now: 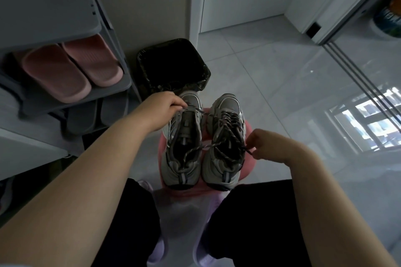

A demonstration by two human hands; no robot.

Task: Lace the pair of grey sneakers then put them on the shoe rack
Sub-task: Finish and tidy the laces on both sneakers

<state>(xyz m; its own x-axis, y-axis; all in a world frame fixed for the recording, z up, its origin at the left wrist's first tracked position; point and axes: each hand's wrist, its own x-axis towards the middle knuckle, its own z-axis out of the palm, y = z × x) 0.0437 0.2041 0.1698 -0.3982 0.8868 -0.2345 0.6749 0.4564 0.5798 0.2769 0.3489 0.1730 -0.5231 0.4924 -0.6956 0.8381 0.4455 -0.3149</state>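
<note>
Grey sneakers point(219, 169) side by side on a pink stool point(246, 165), toes pointing away: left hand point(165, 104) pinches the lace point(201, 148) at the unlaced shoe's toe end, right hand point(264, 145) pinches its other end outside the laced shoe.

Glossy pale floor tiles point(282, 76), matt grey plastic shoe rack point(50, 2), smooth rubbery pink slippers point(71, 69), woven speckled laces point(225, 123).

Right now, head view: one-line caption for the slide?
Grey sneakers on a pink stool by the shoe rack; left hand and right hand each pinch a lace end.
</note>
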